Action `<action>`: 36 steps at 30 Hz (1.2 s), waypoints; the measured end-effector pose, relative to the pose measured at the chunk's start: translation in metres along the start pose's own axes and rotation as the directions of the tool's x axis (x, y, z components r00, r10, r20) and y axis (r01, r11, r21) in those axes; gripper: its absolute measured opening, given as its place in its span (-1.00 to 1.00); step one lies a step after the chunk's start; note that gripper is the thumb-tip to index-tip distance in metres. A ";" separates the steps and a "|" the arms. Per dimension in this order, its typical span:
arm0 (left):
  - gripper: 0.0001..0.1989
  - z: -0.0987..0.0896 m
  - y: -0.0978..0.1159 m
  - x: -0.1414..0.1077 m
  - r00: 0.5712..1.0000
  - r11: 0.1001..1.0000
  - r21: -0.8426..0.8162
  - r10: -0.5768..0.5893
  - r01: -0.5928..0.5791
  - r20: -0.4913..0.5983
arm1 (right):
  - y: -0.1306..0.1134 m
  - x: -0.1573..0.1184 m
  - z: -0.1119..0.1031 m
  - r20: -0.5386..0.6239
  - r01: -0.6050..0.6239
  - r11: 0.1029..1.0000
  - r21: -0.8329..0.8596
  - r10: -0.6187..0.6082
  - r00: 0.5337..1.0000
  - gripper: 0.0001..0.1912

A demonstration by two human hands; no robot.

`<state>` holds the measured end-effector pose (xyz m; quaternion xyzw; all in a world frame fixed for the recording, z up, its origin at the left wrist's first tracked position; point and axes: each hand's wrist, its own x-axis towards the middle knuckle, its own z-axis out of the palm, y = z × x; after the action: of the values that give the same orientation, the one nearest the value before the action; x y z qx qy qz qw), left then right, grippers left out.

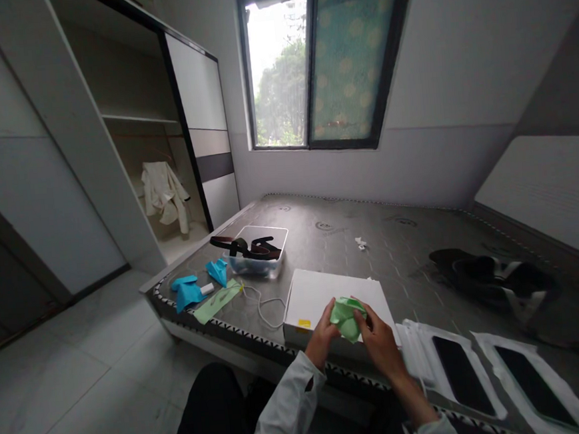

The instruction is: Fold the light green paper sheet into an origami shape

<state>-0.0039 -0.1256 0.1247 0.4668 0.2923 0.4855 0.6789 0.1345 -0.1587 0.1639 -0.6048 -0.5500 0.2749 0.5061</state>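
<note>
Between my two hands, over the front of a white box, is a piece of folded green paper. My left hand pinches its left side, and my right hand grips the right side with fingers bent over the top. The paper's exact folded shape is hard to make out. The white box lies on the mattress with a yellow label on its front left edge. A white cable curls beside the box, near a flat green paper strip.
Blue folded papers lie at the left edge. Behind them, a clear plastic bin holds dark straps. Right of the box are two dark phone-like slabs on white wrapping and a black bag. A white scrap lies farther back.
</note>
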 end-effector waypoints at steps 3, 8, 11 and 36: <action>-0.24 0.004 -0.001 -0.002 0.995 0.984 0.166 0.074 -0.063 -0.062 | -0.006 -0.003 0.000 0.025 0.019 1.000 -0.012 -0.019 1.000 -0.47; -0.38 0.007 0.000 -0.004 0.961 0.931 0.343 0.201 -0.127 -0.190 | -0.003 -0.006 -0.001 0.063 0.108 0.994 -0.028 -0.106 0.992 -0.44; -0.49 0.005 0.000 -0.003 0.937 0.926 0.341 0.254 -0.163 -0.240 | -0.002 -0.006 -0.002 0.066 0.147 0.989 -0.020 -0.145 0.987 -0.53; -0.64 0.013 -0.004 -0.016 0.932 0.978 -0.141 0.098 -0.156 -0.350 | -0.008 -0.027 0.015 0.286 0.580 0.668 -0.466 -0.507 0.813 -0.43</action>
<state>0.0026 -0.1452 0.1252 0.3352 0.3328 0.6247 0.6218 0.1114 -0.1801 0.1604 -0.5089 -0.7913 -0.0131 0.3387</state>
